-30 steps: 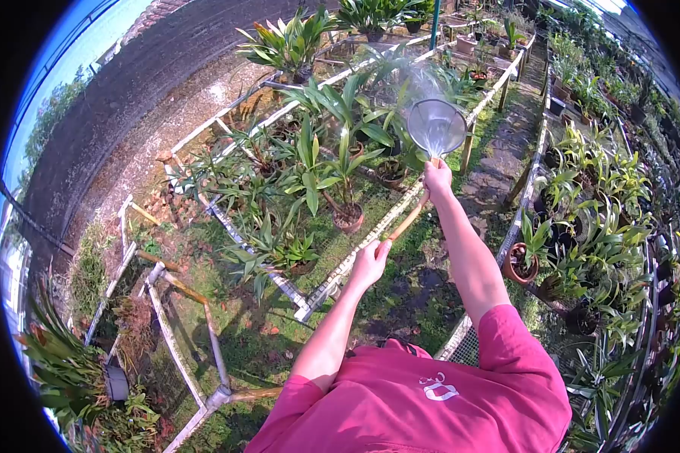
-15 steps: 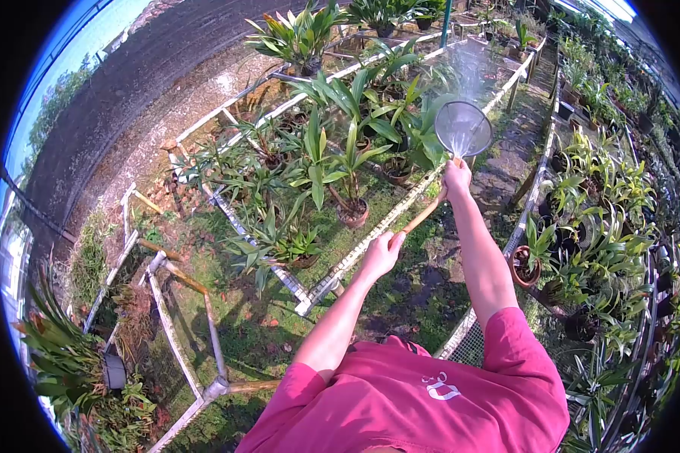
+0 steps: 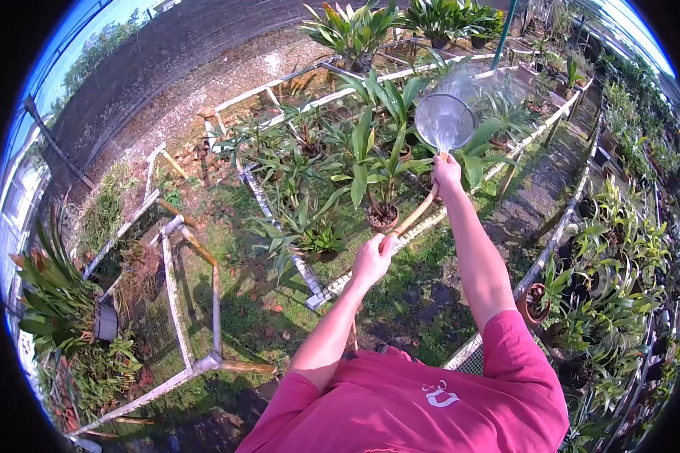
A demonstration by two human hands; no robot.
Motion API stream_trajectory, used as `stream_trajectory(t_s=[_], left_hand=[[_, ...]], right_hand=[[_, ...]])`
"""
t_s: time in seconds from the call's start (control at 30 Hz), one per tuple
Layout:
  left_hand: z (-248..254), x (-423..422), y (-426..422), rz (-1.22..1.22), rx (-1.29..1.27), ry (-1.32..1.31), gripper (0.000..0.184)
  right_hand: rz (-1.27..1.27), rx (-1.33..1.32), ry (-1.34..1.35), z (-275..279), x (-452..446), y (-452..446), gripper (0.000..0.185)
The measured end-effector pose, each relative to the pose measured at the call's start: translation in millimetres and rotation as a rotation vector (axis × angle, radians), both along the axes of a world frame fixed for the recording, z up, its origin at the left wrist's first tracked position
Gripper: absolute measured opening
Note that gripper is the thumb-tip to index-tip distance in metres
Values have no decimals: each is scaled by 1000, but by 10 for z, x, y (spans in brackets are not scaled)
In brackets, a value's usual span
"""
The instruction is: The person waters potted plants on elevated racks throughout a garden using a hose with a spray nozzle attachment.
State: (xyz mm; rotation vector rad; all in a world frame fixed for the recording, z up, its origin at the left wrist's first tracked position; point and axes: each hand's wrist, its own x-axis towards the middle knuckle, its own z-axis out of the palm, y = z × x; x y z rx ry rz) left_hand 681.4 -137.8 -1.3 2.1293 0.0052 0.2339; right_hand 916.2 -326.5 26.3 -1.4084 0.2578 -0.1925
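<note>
My right hand (image 3: 447,175) is closed around the end of a tan garden hose (image 3: 415,217), arm stretched forward. Just beyond the fingers is a round, dark-rimmed mesh strainer (image 3: 452,119); whether I grip its handle too is hidden. Water fans out from the hose end across the mesh and sprays on beyond it. Further back along the hose, my left hand (image 3: 374,260) is wrapped round it. Near the hose, a potted plant (image 3: 383,217) with long upright leaves stands at the bench edge. Several broad-leaved plants surround the strainer.
A white-edged bench frame (image 3: 317,300) borders the plants ahead. Pole framing (image 3: 217,355) and a hanging pot (image 3: 106,322) are at left. On the right, a terracotta pot (image 3: 534,303) stands at the edge of another plant bench. A shaded path (image 3: 533,204) runs between benches.
The view has turned, so the benches appear shifted. The strainer and spray have swung left over the plants, with both hands still on the hose.
</note>
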Motion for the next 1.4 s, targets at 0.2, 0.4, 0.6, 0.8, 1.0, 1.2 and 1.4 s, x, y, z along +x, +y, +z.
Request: stream_trajectory(t_s=[0.2, 0.4, 0.6, 0.8, 1.0, 1.2, 1.4], left_hand=[[266, -17, 649, 222, 23, 21, 41], [258, 39, 1193, 336, 13, 25, 44], [152, 77, 1465, 343, -39, 14, 44], [86, 92, 1761, 331, -66, 86, 42], [66, 28, 2137, 358, -69, 58, 42], [350, -141, 2549, 381, -32, -2, 42], [327, -130, 2751, 313, -62, -3, 46]], right_hand=[[138, 40, -50, 314, 305, 1201, 14], [176, -16, -38, 432, 364, 1971, 18], [199, -23, -62, 407, 448, 2366, 17], [250, -20, -88, 403, 442, 2670, 15], [195, -61, -79, 464, 334, 3075, 11], [225, -40, -49, 419, 360, 3392, 11], [196, -60, -35, 518, 271, 3534, 8]])
